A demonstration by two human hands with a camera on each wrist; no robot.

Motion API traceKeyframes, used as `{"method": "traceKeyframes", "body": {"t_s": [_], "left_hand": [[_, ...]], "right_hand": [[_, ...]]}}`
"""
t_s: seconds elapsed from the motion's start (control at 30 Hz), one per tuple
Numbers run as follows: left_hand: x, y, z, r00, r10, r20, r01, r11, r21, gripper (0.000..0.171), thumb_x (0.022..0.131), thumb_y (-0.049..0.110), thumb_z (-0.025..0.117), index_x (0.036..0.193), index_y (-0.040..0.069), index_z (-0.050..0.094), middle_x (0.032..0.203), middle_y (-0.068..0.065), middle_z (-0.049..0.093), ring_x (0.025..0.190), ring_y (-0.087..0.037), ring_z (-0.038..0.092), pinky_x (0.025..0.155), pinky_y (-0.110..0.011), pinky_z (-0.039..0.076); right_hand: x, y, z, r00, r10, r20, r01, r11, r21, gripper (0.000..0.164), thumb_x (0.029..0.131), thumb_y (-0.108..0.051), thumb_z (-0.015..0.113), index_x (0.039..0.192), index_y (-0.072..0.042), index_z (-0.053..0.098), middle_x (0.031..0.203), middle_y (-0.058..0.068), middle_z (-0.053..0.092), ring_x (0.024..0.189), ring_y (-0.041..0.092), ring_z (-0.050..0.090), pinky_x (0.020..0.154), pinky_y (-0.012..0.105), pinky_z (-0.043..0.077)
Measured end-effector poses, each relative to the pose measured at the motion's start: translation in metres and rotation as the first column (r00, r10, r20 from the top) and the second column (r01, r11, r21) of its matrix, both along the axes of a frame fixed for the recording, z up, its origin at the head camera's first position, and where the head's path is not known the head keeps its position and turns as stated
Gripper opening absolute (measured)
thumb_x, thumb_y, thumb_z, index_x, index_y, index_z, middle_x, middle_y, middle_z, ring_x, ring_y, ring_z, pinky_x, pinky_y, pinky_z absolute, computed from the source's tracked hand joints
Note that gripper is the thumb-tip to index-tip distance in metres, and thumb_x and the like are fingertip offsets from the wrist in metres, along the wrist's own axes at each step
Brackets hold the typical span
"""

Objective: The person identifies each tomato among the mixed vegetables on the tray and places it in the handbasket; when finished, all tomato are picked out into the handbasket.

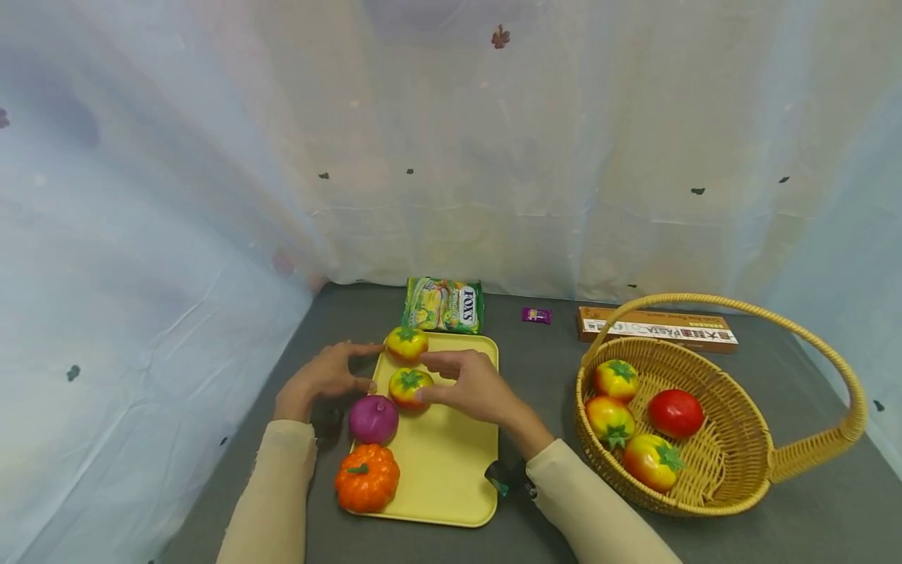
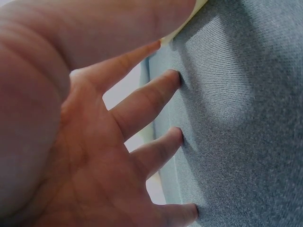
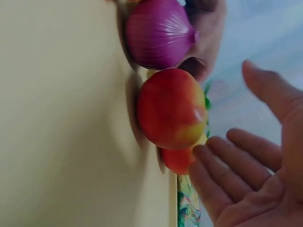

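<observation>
On the yellow tray [image 1: 444, 462], two yellow-red toy tomatoes with green leaves lie along the left side, a far tomato [image 1: 406, 343] and a nearer tomato [image 1: 407, 384]. A purple onion [image 1: 374, 420] and an orange pumpkin [image 1: 368, 479] follow toward the front. My left hand [image 1: 327, 374] is at the tray's left edge with its fingers spread; in the left wrist view its fingertips [image 2: 176, 135] are at the grey tabletop. Beside the tomatoes, on their right, my right hand [image 1: 475, 388] has thumb and fingers apart and grips nothing. Whether its fingers touch a tomato I cannot tell.
To the right stands a wicker basket [image 1: 733, 399] with a tall handle, holding three yellow-red tomatoes and a red one [image 1: 676, 413]. Behind the tray lie a green Fox's packet [image 1: 444, 305], a small purple wrapper [image 1: 536, 315] and a brown pasta box [image 1: 687, 329]. Pale sheeting surrounds the table.
</observation>
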State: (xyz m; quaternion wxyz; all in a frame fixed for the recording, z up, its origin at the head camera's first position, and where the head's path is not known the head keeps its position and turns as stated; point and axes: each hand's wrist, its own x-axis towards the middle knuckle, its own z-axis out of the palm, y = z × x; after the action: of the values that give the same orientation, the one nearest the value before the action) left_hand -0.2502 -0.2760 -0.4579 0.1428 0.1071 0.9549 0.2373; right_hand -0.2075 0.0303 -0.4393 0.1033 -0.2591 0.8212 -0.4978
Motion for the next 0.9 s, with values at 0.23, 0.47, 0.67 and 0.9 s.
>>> {"method": "traceKeyframes", "body": {"t_s": [0.23,0.47,0.67,0.9], "left_hand": [[-0.001,0.001,-0.001,1.0,-0.012,-0.008,0.012,1.0,0.006,0.074,0.09,0.032,0.091,0.158,0.03,0.062,0.166,-0.032,0.047,0.156,-0.06,0.036,0.122,-0.08,0.032],[-0.001,0.001,0.0,1.0,-0.014,-0.005,0.014,1.0,0.013,0.074,0.09,0.031,0.09,0.158,0.029,0.062,0.167,-0.031,0.047,0.158,-0.06,0.032,0.123,-0.08,0.029],[-0.002,0.001,-0.001,1.0,-0.004,0.003,0.004,1.0,0.005,0.074,0.09,0.032,0.09,0.158,0.029,0.062,0.168,-0.032,0.045,0.159,-0.06,0.03,0.123,-0.081,0.028],[-0.001,-0.001,-0.001,1.0,-0.014,-0.011,0.014,1.0,0.013,0.073,0.09,0.03,0.09,0.158,0.027,0.062,0.168,-0.032,0.045,0.16,-0.06,0.029,0.124,-0.08,0.028]], "right_hand": [[-0.008,-0.014,-0.009,0.999,-0.035,-0.032,0.04,0.987,0.158,0.061,0.094,-0.04,0.088,0.145,-0.01,0.072,0.141,0.008,0.076,0.126,0.031,0.075,0.106,0.047,0.061],[-0.008,-0.018,-0.013,0.996,-0.029,-0.08,0.044,0.979,0.199,0.048,0.093,-0.036,0.089,0.135,-0.015,0.079,0.127,0.001,0.081,0.109,0.02,0.073,0.094,0.035,0.059],[0.003,-0.004,-0.006,0.996,-0.047,-0.075,0.056,0.992,0.116,0.049,0.093,-0.033,0.089,0.137,-0.012,0.078,0.131,0.003,0.08,0.117,0.02,0.077,0.104,0.041,0.063],[0.03,0.03,0.015,0.998,-0.063,-0.025,0.063,0.998,0.017,0.051,0.093,-0.028,0.09,0.139,-0.012,0.076,0.136,0.005,0.077,0.122,0.023,0.077,0.105,0.045,0.062]]}}
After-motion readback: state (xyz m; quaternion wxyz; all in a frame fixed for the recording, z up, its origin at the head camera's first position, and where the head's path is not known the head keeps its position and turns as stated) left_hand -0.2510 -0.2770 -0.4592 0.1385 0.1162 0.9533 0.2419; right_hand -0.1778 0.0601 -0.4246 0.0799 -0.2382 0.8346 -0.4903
